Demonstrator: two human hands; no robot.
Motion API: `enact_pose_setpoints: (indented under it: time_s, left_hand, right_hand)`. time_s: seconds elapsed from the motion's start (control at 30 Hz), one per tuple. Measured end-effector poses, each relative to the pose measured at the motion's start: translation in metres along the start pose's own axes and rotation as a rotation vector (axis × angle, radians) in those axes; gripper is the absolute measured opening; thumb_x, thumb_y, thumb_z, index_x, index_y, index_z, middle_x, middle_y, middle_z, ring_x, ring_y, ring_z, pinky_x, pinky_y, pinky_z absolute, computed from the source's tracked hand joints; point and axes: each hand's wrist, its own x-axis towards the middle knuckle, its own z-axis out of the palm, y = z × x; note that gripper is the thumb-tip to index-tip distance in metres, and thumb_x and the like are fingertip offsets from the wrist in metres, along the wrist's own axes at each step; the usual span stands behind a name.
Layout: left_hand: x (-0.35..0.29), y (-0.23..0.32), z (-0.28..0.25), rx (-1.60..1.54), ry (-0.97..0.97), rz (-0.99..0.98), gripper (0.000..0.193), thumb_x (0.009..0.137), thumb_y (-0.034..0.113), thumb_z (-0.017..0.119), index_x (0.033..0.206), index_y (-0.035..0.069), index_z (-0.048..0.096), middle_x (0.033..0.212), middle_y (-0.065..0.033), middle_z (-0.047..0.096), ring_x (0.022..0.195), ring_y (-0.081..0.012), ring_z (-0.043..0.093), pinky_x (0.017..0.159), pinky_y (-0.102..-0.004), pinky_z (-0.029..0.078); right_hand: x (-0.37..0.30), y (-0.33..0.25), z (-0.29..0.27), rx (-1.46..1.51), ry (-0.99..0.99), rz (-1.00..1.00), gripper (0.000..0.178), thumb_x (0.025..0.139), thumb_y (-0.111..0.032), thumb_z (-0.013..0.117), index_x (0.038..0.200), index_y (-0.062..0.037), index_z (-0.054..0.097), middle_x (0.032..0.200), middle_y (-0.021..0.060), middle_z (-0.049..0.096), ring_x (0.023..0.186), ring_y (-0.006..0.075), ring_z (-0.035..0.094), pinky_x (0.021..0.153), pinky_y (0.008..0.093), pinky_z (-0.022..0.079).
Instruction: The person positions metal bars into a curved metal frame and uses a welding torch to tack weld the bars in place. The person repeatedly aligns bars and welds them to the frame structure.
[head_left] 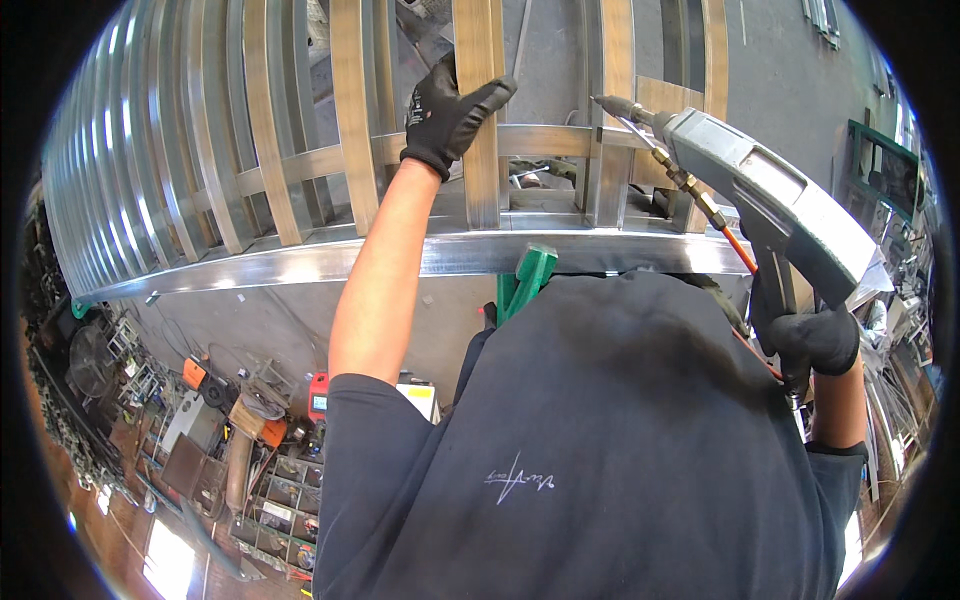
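Apparently the left grip (450, 112) wraps a slat (480, 160) of the metal frame (300, 264) ahead, while the right grip (818, 342) clasps the grey power tool (775, 185), its tip (615, 107) near another upright (617, 50). A careless swing could scratch it; a snagged orange hose (738, 250) could jerk the tool.

I'm in a metalworking workshop: a long frame of bare metal bars (354, 120) fills the space ahead of me. A grey tool (765, 180) with an orange hose (738, 248) reaches over it. Divided parts bins (280, 510) and a red machine (319, 397) sit on the frame's near side, metal lengths (823, 22) beyond its right end.
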Motion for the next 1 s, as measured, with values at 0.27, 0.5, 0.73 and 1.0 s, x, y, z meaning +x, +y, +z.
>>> enact_pose_setpoints:
  time_s: [0.27, 0.5, 0.73, 1.0]
  left_hand:
    - [0.004, -0.018, -0.001, 0.222, 0.089, -0.071, 0.077, 0.083, 0.046, 0.095, 0.138, 0.000, 0.068, 0.125, -0.0210, 0.077, 0.118, -0.0340, 0.074, 0.104, -0.0487, 0.057]
    - [0.028, 0.036, -0.022, 0.472, -0.088, 0.023, 0.076, 0.097, 0.047, 0.082, 0.156, 0.006, 0.056, 0.152, -0.0150, 0.067, 0.136, -0.0273, 0.067, 0.114, -0.0437, 0.052]
    - [0.160, 0.082, -0.067, 0.001, 0.183, 0.229, 0.041, 0.114, 0.034, 0.056, 0.137, 0.001, 0.061, 0.127, -0.0100, 0.069, 0.121, -0.0215, 0.066, 0.108, -0.0370, 0.051]
    - [0.251, -0.005, -0.019, 0.353, 0.031, 0.066, 0.117, 0.092, 0.042, 0.089, 0.175, 0.003, 0.016, 0.171, -0.0198, 0.042, 0.158, -0.0328, 0.040, 0.130, -0.0429, 0.035]
  right_hand:
    - [0.009, 0.013, -0.010, 0.017, -0.048, 0.067, 0.037, 0.088, -0.005, 0.081, 0.123, 0.0016, 0.070, 0.100, 0.0117, 0.076, 0.085, 0.0201, 0.074, 0.069, 0.0344, 0.062]
    - [-0.017, -0.052, 0.033, 0.124, -0.036, -0.022, 0.086, 0.074, -0.007, 0.081, 0.156, 0.0008, 0.053, 0.118, 0.0111, 0.069, 0.092, 0.0185, 0.069, 0.070, 0.0338, 0.061]
    - [-0.043, -0.029, 0.041, 0.256, 0.154, -0.096, 0.055, 0.065, 0.003, 0.080, 0.119, 0.0019, 0.068, 0.084, 0.0090, 0.069, 0.068, 0.0198, 0.066, 0.056, 0.0353, 0.055]
    - [-0.052, 0.013, 0.032, 0.322, 0.197, -0.125, 0.074, 0.070, 0.006, 0.079, 0.141, 0.0023, 0.060, 0.093, 0.0104, 0.070, 0.075, 0.0186, 0.067, 0.063, 0.0341, 0.054]
